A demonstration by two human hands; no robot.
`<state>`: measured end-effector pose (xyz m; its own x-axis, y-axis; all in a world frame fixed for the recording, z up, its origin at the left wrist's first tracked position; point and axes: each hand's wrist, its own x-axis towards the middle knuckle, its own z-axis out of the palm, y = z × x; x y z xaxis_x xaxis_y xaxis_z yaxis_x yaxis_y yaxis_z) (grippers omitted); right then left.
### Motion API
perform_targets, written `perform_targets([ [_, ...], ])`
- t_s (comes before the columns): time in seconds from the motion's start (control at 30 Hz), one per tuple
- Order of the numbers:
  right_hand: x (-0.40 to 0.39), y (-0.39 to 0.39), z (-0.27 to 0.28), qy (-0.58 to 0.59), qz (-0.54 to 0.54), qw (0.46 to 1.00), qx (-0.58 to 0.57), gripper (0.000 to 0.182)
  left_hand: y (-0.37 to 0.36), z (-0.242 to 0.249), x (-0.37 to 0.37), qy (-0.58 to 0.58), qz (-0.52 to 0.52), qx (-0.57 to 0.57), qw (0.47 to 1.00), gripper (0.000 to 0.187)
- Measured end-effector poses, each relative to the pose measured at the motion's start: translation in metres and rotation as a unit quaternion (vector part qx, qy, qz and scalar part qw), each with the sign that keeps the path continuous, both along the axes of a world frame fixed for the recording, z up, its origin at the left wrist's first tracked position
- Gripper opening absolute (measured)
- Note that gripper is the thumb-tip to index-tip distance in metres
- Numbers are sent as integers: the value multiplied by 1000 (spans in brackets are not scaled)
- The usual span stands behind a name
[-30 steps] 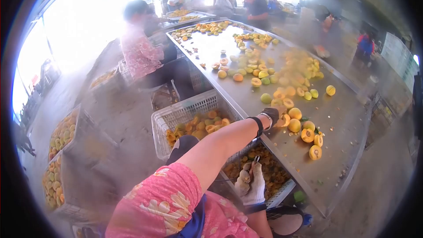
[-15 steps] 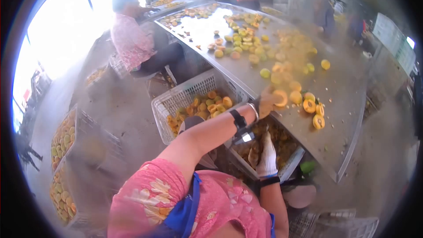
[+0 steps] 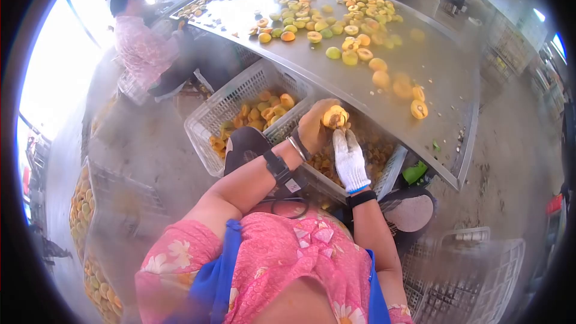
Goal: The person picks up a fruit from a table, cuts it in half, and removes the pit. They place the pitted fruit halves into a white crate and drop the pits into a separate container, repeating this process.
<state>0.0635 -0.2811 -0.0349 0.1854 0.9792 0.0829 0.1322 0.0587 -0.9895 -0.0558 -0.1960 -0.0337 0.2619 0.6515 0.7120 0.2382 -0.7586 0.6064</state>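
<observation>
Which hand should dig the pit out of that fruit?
Probably the right hand, the one in the white glove: its fingertips sit right against the fruit. The bare left hand is already wrapped around the fruit, holding it over the crate of pits.

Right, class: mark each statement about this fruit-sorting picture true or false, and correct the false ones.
1. The left hand holds a yellow fruit half. True.
2. The right hand is bare. False: it wears a white glove.
3. The held fruit is above the crate of dark pits, not over the metal table. True.
4. The white crate of fruit halves stands on top of the table. False: it sits below the table's edge, beside the person's knee.
5. The table holds no fruit. False: many yellow and green fruits lie across it.
6. Another person in a patterned shirt sits along the table's far left side. True.
</observation>
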Motion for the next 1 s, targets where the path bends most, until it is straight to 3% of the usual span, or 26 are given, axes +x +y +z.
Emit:
perform_targets([
  [0.2,-2,0,-8,-3,-12,1000,12,45,-12,14,1,-18,-61,-33,997,53],
  [0.3,-4,-2,-12,-44,-20,999,19,48,-19,18,2,-21,-52,-48,997,37],
  [0.33,-4,-2,-13,-65,-23,998,14,49,-17,15,6,-163,-113,-214,956,31],
  [0.37,-5,-2,-13,-64,-20,998,3,50,-13,10,12,-296,-168,-370,865,28],
  [0.4,-6,-2,-13,-62,-18,998,-9,51,-12,10,17,-413,-212,-506,727,26],
  [0.5,-7,-5,-5,-7,16,1000,-24,52,-19,14,24,-361,-160,-409,823,34],
  [0.7,-4,-5,-15,114,124,985,-35,45,-2,36,2,-285,-270,-537,747,48],
  [0.8,-6,-13,-4,187,151,968,-66,44,2,42,0,-72,-235,-419,874,57],
  [0.87,-7,-17,-3,230,156,955,-107,43,-3,53,-4,84,-183,-345,917,63],
  [0.93,-5,-16,-4,262,151,939,-162,41,4,42,-5,49,-247,-376,892,61],
  [1.0,-4,-19,7,351,183,889,-231,33,7,35,-7,-1,-299,-424,855,59],
])
